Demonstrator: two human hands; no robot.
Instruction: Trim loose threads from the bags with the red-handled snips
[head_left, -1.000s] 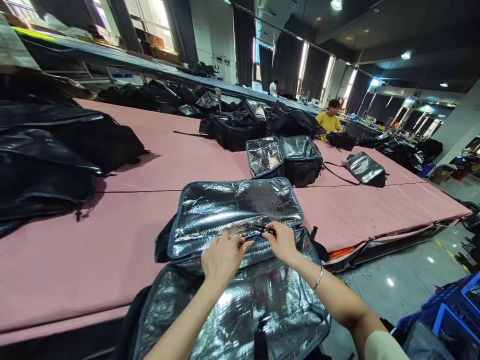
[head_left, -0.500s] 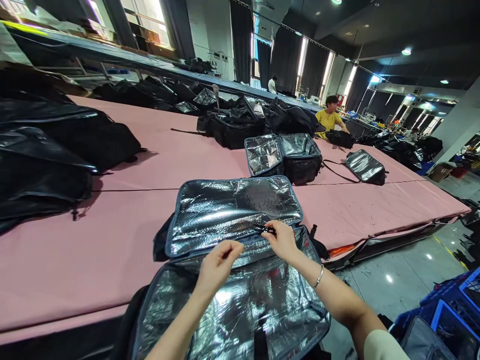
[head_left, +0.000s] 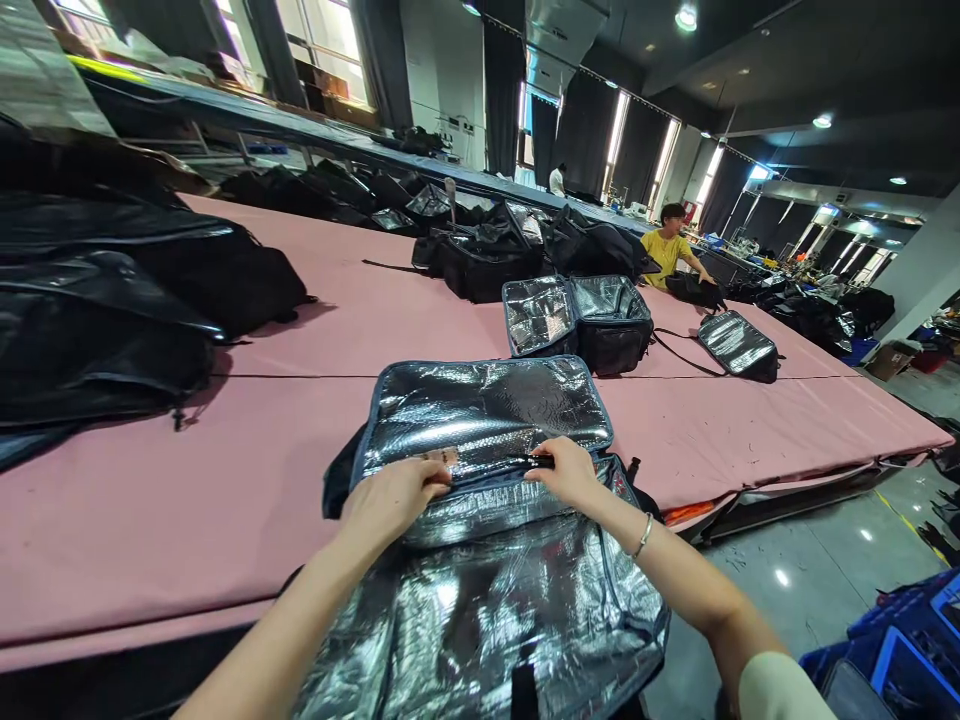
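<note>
An opened insulated bag (head_left: 487, 600) with silver foil lining lies at the near edge of the pink table (head_left: 187, 480), its foil lid (head_left: 487, 410) flipped back flat. My left hand (head_left: 394, 495) presses its closed fingers on the seam where lid meets body. At that same seam, further right, my right hand (head_left: 566, 470) pinches a small dark thing (head_left: 536, 461), which looks like a zipper pull. A bracelet sits on my right wrist.
Black bags (head_left: 112, 300) are piled at the left. More bags (head_left: 487, 255) and an open foil-lined bag (head_left: 577, 320) stand mid-table, a flat foil one (head_left: 739, 345) at right. A person in a yellow shirt (head_left: 671, 250) works at the far side. Blue crates (head_left: 900, 640) stand on the floor.
My left hand lifted off the seam half a second ago, then came back down further left along it. My right hand stayed pinched in the same spot.
</note>
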